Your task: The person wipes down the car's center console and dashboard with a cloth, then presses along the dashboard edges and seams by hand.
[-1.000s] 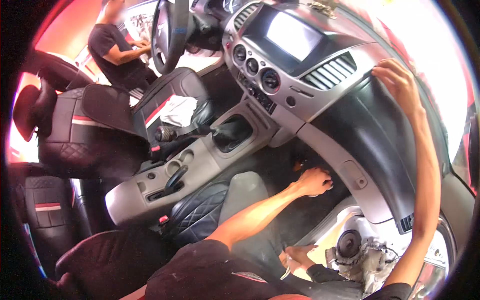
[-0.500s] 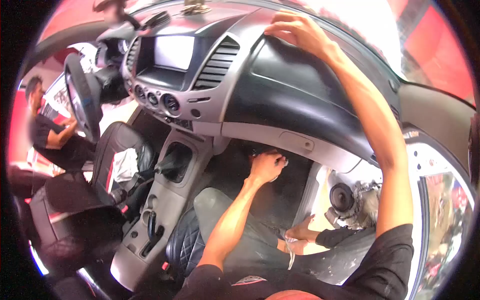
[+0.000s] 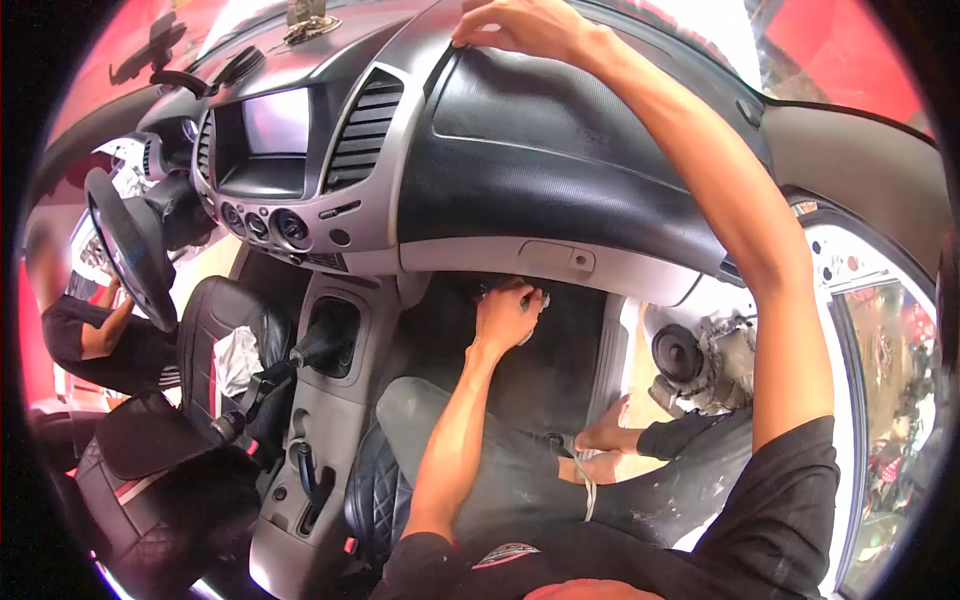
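My left hand (image 3: 507, 314) is closed in the footwell beneath the glovebox, its fingers curled round something small with a dark and shiny part showing. The hand hides most of that thing. Up on the dashboard, my right hand (image 3: 525, 25) has its bent fingers and thumb at the upper left corner of the black dashboard panel (image 3: 590, 130). A dark gap runs beside that corner, along the silver centre trim (image 3: 385, 190). Below the panel is the grey glovebox latch (image 3: 580, 260), apart from both hands.
The centre console (image 3: 335, 410) with gear lever (image 3: 318, 345) and handbrake (image 3: 308, 475) stands at left. Beyond are the steering wheel (image 3: 125, 250) and a person in dark clothes (image 3: 110, 340). At right, a speaker (image 3: 678, 352) sits by the open doorway.
The view has shifted, so the dashboard appears further left. My right hand remains at the panel's corner, and my left hand stays closed in the footwell.
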Demonstrator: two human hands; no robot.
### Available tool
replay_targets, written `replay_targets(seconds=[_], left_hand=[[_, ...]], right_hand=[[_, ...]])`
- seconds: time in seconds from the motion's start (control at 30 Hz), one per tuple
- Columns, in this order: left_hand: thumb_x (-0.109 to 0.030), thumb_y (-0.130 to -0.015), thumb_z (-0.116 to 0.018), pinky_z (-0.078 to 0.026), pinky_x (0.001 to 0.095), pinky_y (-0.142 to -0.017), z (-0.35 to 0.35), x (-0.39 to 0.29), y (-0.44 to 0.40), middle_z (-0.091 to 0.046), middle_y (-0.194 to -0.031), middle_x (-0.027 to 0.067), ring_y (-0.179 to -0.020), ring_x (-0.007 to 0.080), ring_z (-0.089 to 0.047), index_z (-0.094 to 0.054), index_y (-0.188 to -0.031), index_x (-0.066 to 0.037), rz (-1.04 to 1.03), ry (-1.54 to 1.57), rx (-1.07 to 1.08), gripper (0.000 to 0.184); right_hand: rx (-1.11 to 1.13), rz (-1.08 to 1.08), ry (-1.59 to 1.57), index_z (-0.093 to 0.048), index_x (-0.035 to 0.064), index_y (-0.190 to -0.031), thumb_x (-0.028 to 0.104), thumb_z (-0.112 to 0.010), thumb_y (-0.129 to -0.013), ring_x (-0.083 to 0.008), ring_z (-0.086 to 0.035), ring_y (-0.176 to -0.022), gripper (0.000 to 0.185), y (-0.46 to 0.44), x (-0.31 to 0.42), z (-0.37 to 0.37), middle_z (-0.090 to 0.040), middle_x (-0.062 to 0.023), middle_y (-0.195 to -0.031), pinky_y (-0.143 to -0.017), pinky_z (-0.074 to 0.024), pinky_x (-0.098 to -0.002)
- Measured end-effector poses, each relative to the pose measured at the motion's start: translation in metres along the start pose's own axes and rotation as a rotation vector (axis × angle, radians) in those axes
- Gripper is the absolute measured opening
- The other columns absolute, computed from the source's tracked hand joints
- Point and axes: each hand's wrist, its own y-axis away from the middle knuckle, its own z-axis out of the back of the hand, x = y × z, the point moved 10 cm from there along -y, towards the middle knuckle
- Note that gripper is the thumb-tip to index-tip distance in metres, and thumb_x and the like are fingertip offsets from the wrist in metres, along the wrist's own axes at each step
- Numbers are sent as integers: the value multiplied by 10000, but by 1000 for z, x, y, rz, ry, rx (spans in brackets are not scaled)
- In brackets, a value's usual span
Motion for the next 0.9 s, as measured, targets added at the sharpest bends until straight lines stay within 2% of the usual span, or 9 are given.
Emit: replay_targets(seconds=[0.07,0.13,0.2,0.33,0.4,0.47,0.6,0.63,0.9], left_hand=[[-287,-937,-656,-542,469,-773,-3,1,-1,-719,-962,155,-906,406,-694,-742,-934,-29,15,-9,32,272],[-284,-935,-658,-543,463,-772,-1,-2,-2,-719,-965,154,-910,403,-696,-739,-934,-23,33,-7,61,272],[-281,-933,-661,-543,461,-772,-4,-3,1,-720,-968,153,-913,399,-697,-738,-934,-20,43,-1,72,272],[-275,-932,-663,-539,465,-775,2,-6,1,-719,-965,150,-904,385,-697,-744,-944,-22,23,8,39,266],[-272,-933,-661,-537,466,-775,4,-6,0,-717,-958,149,-899,385,-693,-745,-946,-24,6,7,16,262],[-271,-934,-661,-537,464,-778,2,-6,-2,-717,-953,149,-900,385,-693,-743,-940,-23,9,6,35,261],[-270,-936,-659,-536,460,-784,-2,-4,0,-718,-948,152,-903,385,-691,-741,-928,-20,3,4,51,263],[-282,-935,-656,-542,466,-782,-3,-2,1,-718,-953,143,-912,374,-693,-747,-920,-29,-5,-3,26,269],[-299,-925,-655,-552,484,-799,-1,-3,0,-728,-1004,152,-953,361,-699,-763,-919,-41,11,-20,21,280]], right_hand=[[-142,262,44,-784,92,-974,105,-664,-879,-290,-667,-1033,154,1,25,4,-733,-103,-1006,-934,-556,-416],[-6,356,120,-794,108,-933,123,-679,-864,-246,-672,-1063,135,-5,53,-10,-756,-62,-1024,-955,-552,-376],[-170,442,202,-795,105,-922,128,-679,-847,-224,-673,-1032,140,1,70,-1,-758,-30,-987,-969,-547,-354],[-95,178,78,-786,88,-918,123,-697,-850,-218,-670,-1013,117,1,31,3,-741,-49,-962,-908,-583,-358],[-185,380,167,-774,93,-922,132,-695,-858,-233,-663,-1001,108,2,63,8,-725,-66,-959,-875,-588,-366],[-52,290,64,-742,97,-913,157,-683,-865,-253,-642,-969,96,-4,69,0,-687,-69,-894,-855,-581,-377],[-96,400,217,-715,71,-839,161,-673,-851,-263,-639,-959,101,1,69,-1,-675,-81,-879,-841,-575,-386],[-113,227,39,-708,56,-815,144,-683,-827,-272,-648,-965,91,-2,50,3,-687,-93,-893,-842,-571,-392],[-299,70,-171,-759,51,-849,137,-724,-880,-309,-672,-857,98,9,72,4,-682,-117,-845,-783,-563,-415]])
